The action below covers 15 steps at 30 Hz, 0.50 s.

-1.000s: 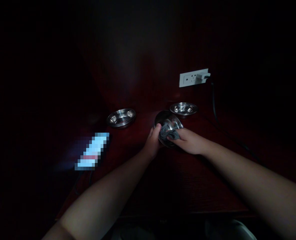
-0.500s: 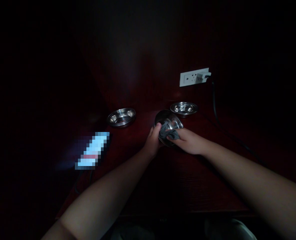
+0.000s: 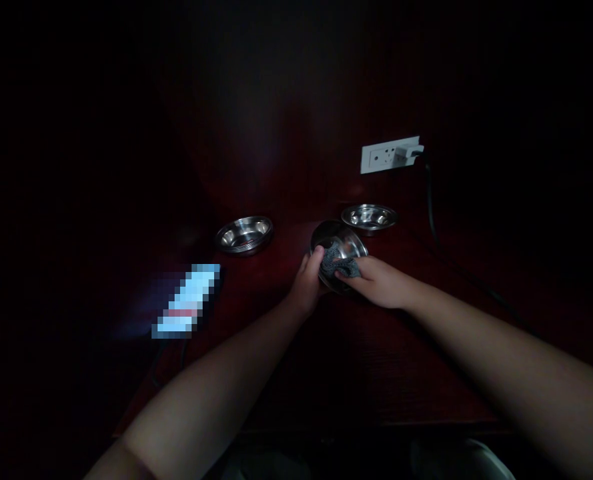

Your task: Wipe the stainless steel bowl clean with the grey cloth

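Observation:
The scene is very dark. My left hand grips the left rim of a small steel bowl, which is tilted toward me above a dark red table. My right hand is closed on a grey cloth and presses it inside the bowl. Both forearms reach in from the lower edge of the view.
Two more steel bowls rest on the table: one on the left, one behind the held bowl. A lit phone screen lies at the left. A white wall socket carries a plug, its dark cable trailing right.
The cloth has shifted slightly inside the bowl under my right hand. Both hands and the bowl stay in almost the same place.

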{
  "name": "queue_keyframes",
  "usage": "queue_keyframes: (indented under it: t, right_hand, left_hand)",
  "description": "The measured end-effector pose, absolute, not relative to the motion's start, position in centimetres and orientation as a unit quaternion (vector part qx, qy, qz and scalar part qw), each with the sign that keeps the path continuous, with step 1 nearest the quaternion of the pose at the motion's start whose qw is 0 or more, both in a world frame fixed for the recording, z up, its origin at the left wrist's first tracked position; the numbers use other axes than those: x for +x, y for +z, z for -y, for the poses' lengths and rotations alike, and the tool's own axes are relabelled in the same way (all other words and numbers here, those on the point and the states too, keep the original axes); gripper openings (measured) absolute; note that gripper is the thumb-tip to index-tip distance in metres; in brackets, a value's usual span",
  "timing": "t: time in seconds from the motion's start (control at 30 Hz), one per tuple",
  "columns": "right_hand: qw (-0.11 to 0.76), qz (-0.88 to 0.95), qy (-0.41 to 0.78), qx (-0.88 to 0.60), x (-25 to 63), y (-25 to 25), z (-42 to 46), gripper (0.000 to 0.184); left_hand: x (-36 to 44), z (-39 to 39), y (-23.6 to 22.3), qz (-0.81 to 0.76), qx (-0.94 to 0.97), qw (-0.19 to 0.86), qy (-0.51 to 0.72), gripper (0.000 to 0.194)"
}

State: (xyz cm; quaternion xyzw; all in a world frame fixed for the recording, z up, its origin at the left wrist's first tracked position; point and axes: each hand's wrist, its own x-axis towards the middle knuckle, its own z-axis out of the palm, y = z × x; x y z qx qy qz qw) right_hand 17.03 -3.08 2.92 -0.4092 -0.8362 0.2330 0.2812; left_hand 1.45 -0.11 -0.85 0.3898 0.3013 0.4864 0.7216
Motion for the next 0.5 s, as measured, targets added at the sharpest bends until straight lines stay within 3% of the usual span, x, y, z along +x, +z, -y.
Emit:
queue_keyframes:
  t: [0.5]
  right_hand:
    - [0.282,0.823,0.2,-0.45,17.16,3.12,3.01,0.028]
  left_hand:
    - [1.52,0.21,-0.82,-0.318,0.401,0.708,0.487,0.061]
